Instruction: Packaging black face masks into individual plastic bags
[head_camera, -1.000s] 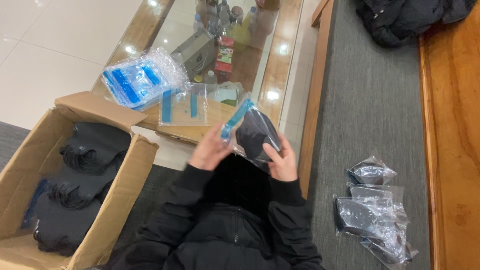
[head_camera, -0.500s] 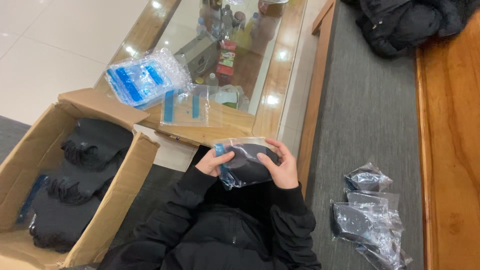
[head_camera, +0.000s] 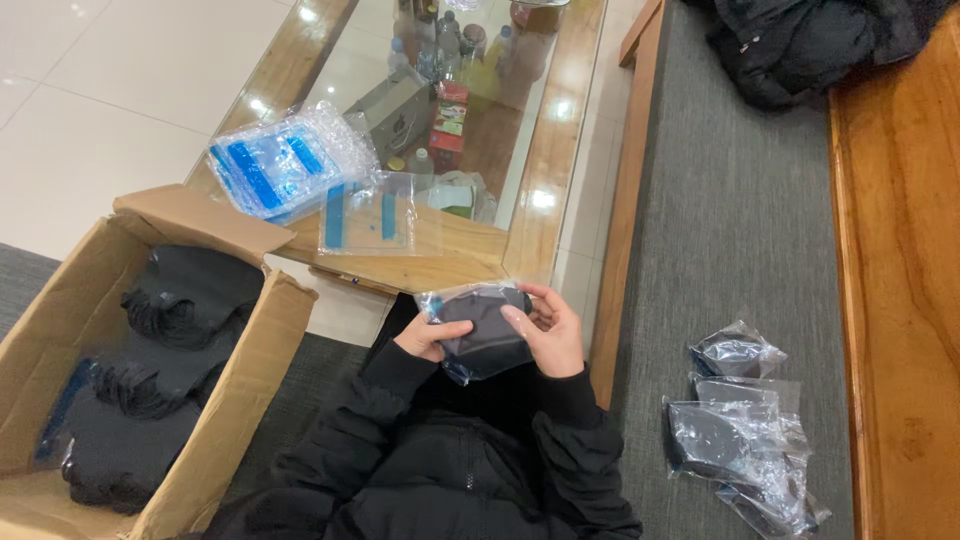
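At the centre of the frame, just below the near edge of the glass-topped table (head_camera: 560, 150), both hands close around a small clear plastic bag (head_camera: 478, 332) with a dark folded cloth piece inside it. The left hand (head_camera: 428, 340) grips the bag's left side, thumb on top and fingers tucked beneath; the right hand (head_camera: 550, 335) wraps the right side, its fingers curled over the top edge. Neither hand is spread wide: both are narrowed onto the packet.

The packet looks light and soft. The cloth gives under the fingers, and the film wrinkles and catches the light, so it is likely slick and apt to slide between the palms. Nothing about it seems fragile. The safest hold, by my judgement, is at the two short ends, pinching film and cloth together so that the contents do not shift inside.

Toward the lower right, on the grey cushion (head_camera: 720, 220), lie several filled bags (head_camera: 745, 430) of the same kind, overlapping. At the left stands an open cardboard box (head_camera: 250, 380) with stacks of dark cloth pieces (head_camera: 150, 370). In the upper left, on the table, rests a bundle of empty clear bags with blue strips (head_camera: 285, 160), with one flat bag (head_camera: 368, 215) just beside it.
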